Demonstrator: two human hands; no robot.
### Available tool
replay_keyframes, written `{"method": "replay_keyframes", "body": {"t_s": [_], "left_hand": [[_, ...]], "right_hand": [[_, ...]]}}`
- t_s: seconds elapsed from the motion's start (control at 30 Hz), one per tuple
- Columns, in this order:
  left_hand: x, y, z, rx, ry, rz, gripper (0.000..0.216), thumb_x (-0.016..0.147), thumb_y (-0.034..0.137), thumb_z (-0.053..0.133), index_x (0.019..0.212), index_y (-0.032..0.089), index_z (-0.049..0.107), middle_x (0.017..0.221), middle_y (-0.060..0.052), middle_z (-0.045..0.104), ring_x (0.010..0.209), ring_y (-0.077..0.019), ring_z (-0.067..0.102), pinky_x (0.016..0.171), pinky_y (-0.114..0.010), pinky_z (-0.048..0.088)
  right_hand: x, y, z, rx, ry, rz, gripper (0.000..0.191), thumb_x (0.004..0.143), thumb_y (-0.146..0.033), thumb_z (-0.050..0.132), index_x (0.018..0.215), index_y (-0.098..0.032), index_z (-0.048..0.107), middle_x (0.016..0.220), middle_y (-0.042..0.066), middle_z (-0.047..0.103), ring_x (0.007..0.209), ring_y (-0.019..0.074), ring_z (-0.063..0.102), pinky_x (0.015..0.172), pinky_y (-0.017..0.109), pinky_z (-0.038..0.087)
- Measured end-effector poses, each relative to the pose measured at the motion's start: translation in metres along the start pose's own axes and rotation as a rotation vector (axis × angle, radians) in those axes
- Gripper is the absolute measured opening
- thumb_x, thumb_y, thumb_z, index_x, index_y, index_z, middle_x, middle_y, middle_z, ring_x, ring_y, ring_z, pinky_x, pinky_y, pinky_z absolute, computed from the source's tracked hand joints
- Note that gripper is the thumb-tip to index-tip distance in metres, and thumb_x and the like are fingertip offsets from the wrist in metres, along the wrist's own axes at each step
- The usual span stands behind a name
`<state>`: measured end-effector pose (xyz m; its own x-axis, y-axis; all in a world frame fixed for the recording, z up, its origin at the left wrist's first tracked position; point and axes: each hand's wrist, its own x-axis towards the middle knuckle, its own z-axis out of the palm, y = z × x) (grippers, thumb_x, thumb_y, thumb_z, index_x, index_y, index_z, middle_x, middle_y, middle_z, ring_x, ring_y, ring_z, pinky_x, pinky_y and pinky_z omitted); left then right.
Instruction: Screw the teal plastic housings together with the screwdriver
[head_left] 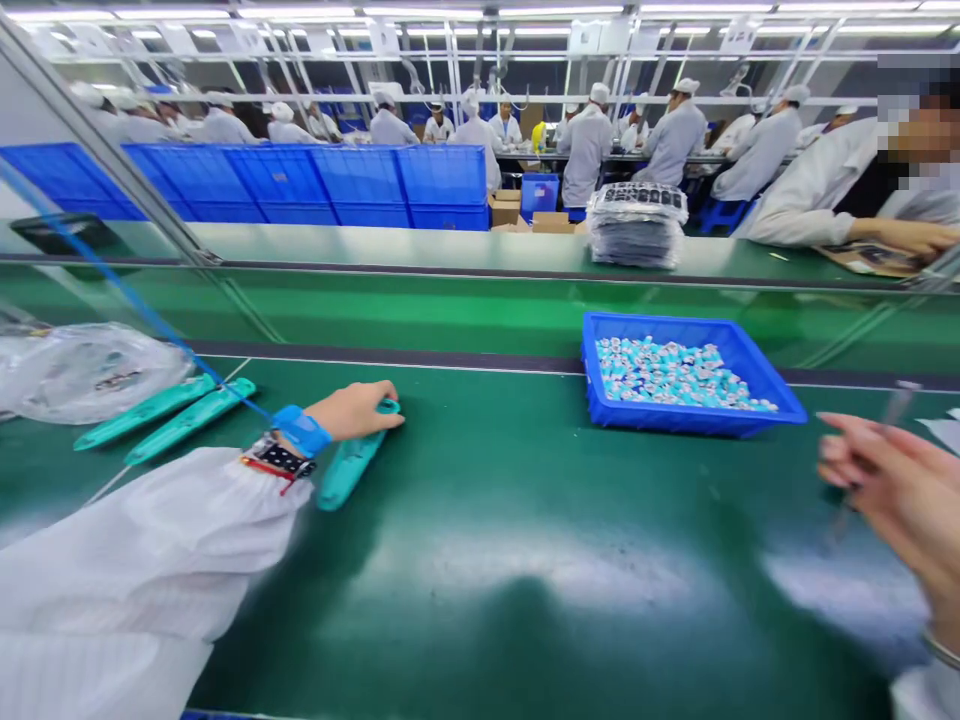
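My left hand (361,410), with a blue wrist strap (301,431) at the wrist, has its fingers closed on the far end of a teal elongated plastic casing (349,472). The casing's near end rests on or close to the green tabletop. Two similar teal casings (191,420) lie side by side to the left. At the right edge, my right hand (892,470) is closed around a thin metallic tool (898,402), blurred by motion; its exact kind is unclear. Left of that hand stands a blue tray (697,420) of small white-and-teal parts (667,372).
A clear plastic bag (97,372) lies at the far left. Behind a low green partition (420,312), a stack of wrapped trays (637,225) stands on a ledge. A co-worker's arm (817,190) rests there at right. Blue crates (442,180) line the back.
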<state>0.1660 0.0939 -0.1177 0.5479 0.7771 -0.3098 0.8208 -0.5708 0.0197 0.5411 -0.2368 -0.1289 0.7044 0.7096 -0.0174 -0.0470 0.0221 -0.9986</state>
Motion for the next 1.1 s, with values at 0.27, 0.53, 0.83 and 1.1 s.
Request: {"method": "replay_keyframes", "body": {"t_s": [0.27, 0.53, 0.83, 1.1], "left_hand": [[0.0, 0.182, 0.031, -0.076, 0.132, 0.36, 0.032, 0.075, 0.039, 0.04, 0.081, 0.016, 0.063, 0.081, -0.01, 0.066, 0.08, -0.0248, 0.063, 0.066, -0.03, 0.044], [-0.008, 0.227, 0.039, -0.116, 0.14, 0.447, 0.035, 0.079, 0.044, 0.04, 0.087, 0.018, 0.062, 0.086, -0.011, 0.067, 0.083, -0.0304, 0.063, 0.067, -0.036, 0.046], [-0.008, 0.227, 0.041, -0.135, 0.142, 0.458, 0.036, 0.08, 0.044, 0.039, 0.085, 0.016, 0.062, 0.086, -0.011, 0.066, 0.085, -0.0283, 0.063, 0.069, -0.035, 0.046], [-0.009, 0.229, 0.041, -0.145, 0.16, 0.479, 0.038, 0.081, 0.044, 0.038, 0.084, 0.015, 0.062, 0.085, -0.011, 0.065, 0.084, -0.0299, 0.063, 0.069, -0.037, 0.046]], "right_hand": [[-0.032, -0.018, 0.137, 0.308, -0.302, -0.066, 0.016, 0.077, -0.034, 0.061, 0.083, -0.02, 0.058, 0.045, -0.009, 0.032, 0.041, 0.0051, 0.026, 0.041, 0.021, 0.021], [-0.04, -0.006, 0.167, 0.49, -0.183, -0.227, 0.048, 0.079, -0.05, 0.055, 0.048, -0.018, 0.035, 0.041, -0.008, 0.02, 0.036, 0.0038, 0.019, 0.038, 0.021, 0.017], [-0.039, -0.003, 0.172, 0.362, -0.081, -0.236, 0.051, 0.084, -0.054, 0.045, 0.051, -0.019, 0.029, 0.044, -0.008, 0.017, 0.036, 0.0044, 0.017, 0.037, 0.021, 0.019], [-0.039, -0.005, 0.172, 0.332, -0.054, -0.227, 0.048, 0.085, -0.05, 0.045, 0.052, -0.019, 0.031, 0.045, -0.008, 0.018, 0.036, 0.004, 0.018, 0.037, 0.021, 0.018]]}}
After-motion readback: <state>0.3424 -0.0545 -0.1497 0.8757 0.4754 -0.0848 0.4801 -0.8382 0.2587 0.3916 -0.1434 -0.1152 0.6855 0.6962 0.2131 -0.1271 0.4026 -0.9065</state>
